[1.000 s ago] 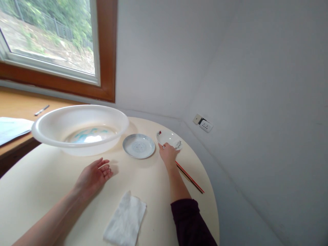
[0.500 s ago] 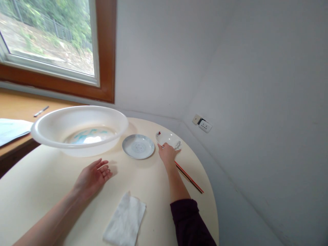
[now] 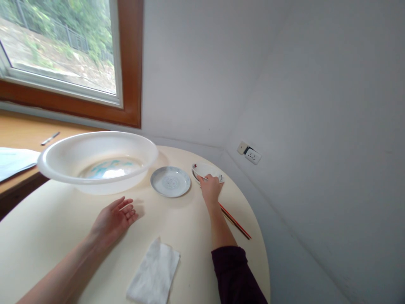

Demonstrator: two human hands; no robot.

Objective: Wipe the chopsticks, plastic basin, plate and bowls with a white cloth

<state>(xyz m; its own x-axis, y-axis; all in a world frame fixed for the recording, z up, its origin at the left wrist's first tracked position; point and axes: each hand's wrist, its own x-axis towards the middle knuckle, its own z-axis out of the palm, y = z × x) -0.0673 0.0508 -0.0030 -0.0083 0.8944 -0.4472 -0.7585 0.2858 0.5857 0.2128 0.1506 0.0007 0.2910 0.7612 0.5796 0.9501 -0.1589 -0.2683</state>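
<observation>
My right hand is closed on the near rim of a shallow white bowl with a red and a dark painted motif. The bowl is tilted, its near side raised off the table; a darker edge shows under its left side, and I cannot tell what that is. My left hand rests palm up on the table with its fingers loosely curled and apart, holding nothing. Between the hands lies a pale patterned plate. Several chopsticks, red and dark, lie beside my right forearm.
A large translucent basin stands at the left on the round cream table. A folded white cloth lies near the front. Behind, a wooden desk carries a pen and papers. Walls border the table's back and right.
My right hand has shifted slightly right and lifted the bowl's near rim, so the bowl now tilts. My left hand, the plate, the basin and the cloth have stayed put.
</observation>
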